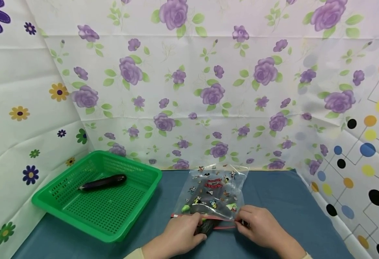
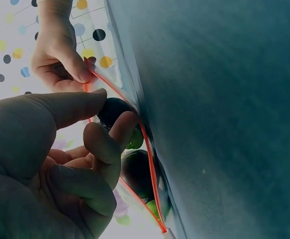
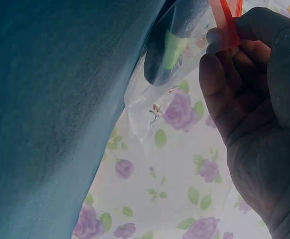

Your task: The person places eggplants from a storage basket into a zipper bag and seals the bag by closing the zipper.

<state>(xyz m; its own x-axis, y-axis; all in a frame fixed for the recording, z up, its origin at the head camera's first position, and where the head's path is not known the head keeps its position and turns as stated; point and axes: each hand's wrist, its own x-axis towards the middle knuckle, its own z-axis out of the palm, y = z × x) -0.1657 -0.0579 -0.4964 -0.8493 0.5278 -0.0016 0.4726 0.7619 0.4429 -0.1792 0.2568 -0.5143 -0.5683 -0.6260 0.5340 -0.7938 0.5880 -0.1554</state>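
Presently, the right hand pinches the bag by its red edge, apparently to keep it open. The left hand grips a dark vegetable at that edge; the bag lies on the surface.

Clear cartoon-printed bag with red zip, green basket, purple-black eggplant, blue tablecloth.

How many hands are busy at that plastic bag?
2: the left hand holds a dark vegetable at the opening; the right hand pinches the right end of the plastic bag's red edge.
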